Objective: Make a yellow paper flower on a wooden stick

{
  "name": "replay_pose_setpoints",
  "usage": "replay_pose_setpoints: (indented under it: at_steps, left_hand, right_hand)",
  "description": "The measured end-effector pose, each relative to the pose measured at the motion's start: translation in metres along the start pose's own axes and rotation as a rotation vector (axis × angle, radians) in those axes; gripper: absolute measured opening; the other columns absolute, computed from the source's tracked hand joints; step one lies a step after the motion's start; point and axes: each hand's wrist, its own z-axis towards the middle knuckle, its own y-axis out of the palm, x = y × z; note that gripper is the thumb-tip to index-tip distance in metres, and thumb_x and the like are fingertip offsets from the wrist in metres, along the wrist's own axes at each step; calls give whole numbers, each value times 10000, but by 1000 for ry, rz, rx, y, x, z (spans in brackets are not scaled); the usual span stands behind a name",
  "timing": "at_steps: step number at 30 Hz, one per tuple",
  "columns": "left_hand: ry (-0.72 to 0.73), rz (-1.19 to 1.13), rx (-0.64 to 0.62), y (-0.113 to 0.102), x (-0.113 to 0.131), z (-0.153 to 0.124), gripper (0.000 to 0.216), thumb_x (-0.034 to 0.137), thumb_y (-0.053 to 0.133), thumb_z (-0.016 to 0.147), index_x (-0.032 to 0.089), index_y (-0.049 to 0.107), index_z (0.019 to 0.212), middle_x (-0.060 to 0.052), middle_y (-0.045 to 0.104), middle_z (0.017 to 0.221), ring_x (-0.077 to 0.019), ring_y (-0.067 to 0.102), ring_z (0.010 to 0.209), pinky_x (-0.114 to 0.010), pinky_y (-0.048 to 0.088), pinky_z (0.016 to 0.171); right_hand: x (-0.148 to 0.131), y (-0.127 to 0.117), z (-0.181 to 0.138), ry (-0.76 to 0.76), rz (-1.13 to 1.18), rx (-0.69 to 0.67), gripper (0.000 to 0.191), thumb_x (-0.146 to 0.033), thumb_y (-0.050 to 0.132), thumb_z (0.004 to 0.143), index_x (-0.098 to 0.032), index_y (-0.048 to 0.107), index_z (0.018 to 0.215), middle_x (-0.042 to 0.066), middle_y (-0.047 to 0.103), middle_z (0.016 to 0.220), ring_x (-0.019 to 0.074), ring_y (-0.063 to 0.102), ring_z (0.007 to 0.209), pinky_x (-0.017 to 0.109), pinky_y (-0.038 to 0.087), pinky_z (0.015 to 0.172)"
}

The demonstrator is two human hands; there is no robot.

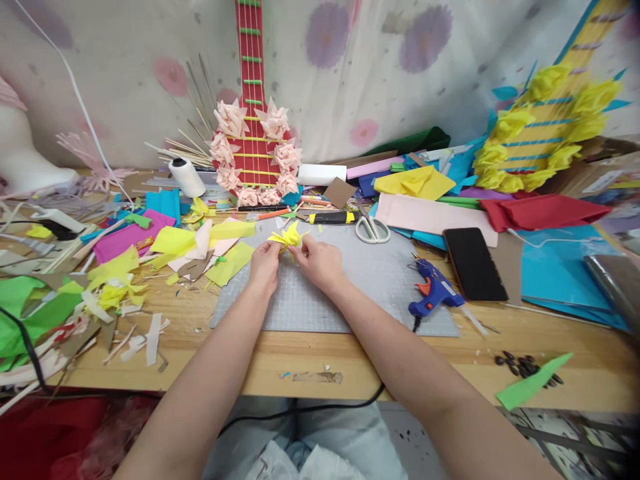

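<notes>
Between my two hands is a small yellow paper flower (286,235) with pointed petals, held just above the grey cutting mat (320,307). My left hand (265,264) pinches its left side. From the right, the thumb and fingers of my right hand (320,263) close on its lower right edge. The fingers partly cover the flower's underside. Scissors (373,229) with pale handles and a yellow-and-black utility knife (333,217) lie beyond the hands. At the mat's right side rests a blue glue gun (434,291).
Yellow paper scraps (175,245) and offcuts cover the left side. A red paper guitar (255,157) with pink flowers stands at the back; a yellow one (537,137) leans at right. A phone (474,264), blue sheets (560,273) and dark beads (525,367) lie right.
</notes>
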Motion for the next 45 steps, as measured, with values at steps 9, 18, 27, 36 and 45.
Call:
replay_pose_setpoints:
  at_steps: [9, 18, 27, 36, 45]
  left_hand:
    - [151, 251, 54, 1, -11, 8, 237, 343, 653, 597, 146, 574, 703, -21, 613, 714, -116, 561, 687, -256, 423, 713]
    - [117, 347, 23, 10, -3, 5, 182, 301, 640, 578, 138, 598, 648, 3, 582, 629, -92, 501, 591, -228, 382, 615]
    - [16, 242, 45, 10, -1, 11, 126, 247, 618, 545, 132, 576, 577, 24, 545, 540, -79, 463, 530, -213, 354, 551]
    - [335, 560, -105, 3, -6, 2, 196, 333, 615, 638, 168, 578, 738, -14, 622, 718, -117, 553, 626, -236, 412, 610]
    - [415, 708, -20, -1, -9, 1, 133, 312, 570, 685, 188, 524, 669, 7, 611, 689, -121, 555, 645, -236, 398, 618]
  right_hand:
    - [13, -1, 8, 90, 0, 36, 508, -582, 219, 852, -207, 554, 928, 68, 641, 782, 175, 575, 705, 255, 322, 598]
    - [9, -1, 6, 79, -43, 25, 513, -563, 179, 868, -204, 533, 961, 56, 641, 822, 160, 578, 723, 239, 319, 594]
    - [3, -2, 2, 19, -65, 29, 433, -533, 257, 870, -212, 523, 987, 49, 641, 851, 167, 580, 749, 238, 323, 604]
    - [12, -2, 9, 97, -14, 18, 456, -536, 202, 881, -215, 520, 941, 30, 656, 787, 167, 596, 704, 244, 313, 588]
    - [6, -4, 8, 91, -25, -57, 485, -525, 165, 888, -197, 508, 988, 55, 662, 806, 187, 614, 733, 258, 346, 609]
